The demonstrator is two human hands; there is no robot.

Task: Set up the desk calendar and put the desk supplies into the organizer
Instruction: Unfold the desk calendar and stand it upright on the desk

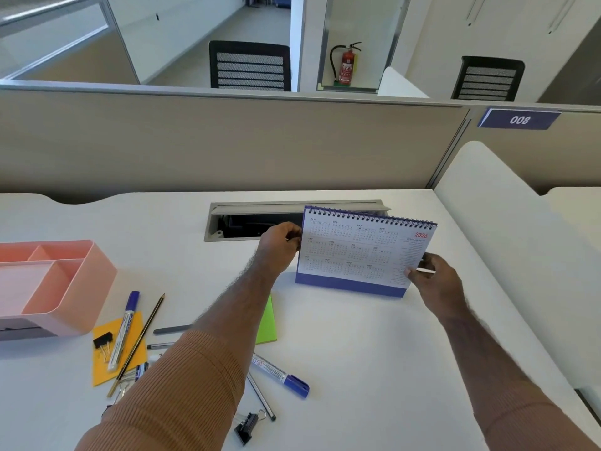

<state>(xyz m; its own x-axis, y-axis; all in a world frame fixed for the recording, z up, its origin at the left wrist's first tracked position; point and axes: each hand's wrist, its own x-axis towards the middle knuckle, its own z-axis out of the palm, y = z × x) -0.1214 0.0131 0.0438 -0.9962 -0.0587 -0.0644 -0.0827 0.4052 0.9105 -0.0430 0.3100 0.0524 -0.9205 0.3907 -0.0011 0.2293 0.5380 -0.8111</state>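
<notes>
The left hand pinches the left edge of the desk calendar, with its fingers curled round the side of the page. The right hand holds the lower right corner, thumb on the front and fingers tucked behind. So the calendar sits right between the two hands, one hand on each end. Its long side runs from left to right, with the wire rings along the top and the blue base down on the white desk. It stands up and leans back a little, and it sits a bit crooked, with the right end farther away. I think the job now is to make it stand well, so both hands need to work as a pair, and neither one is much nearer. The things to tidy up lie back toward the person and to the left, under and beside the left arm: a blue marker, another marker, a pencil, a black clip and a green note pad. The pink organizer waits at the far left, well apart from the calendar. The left hand is the nearer one for all of those.
</notes>
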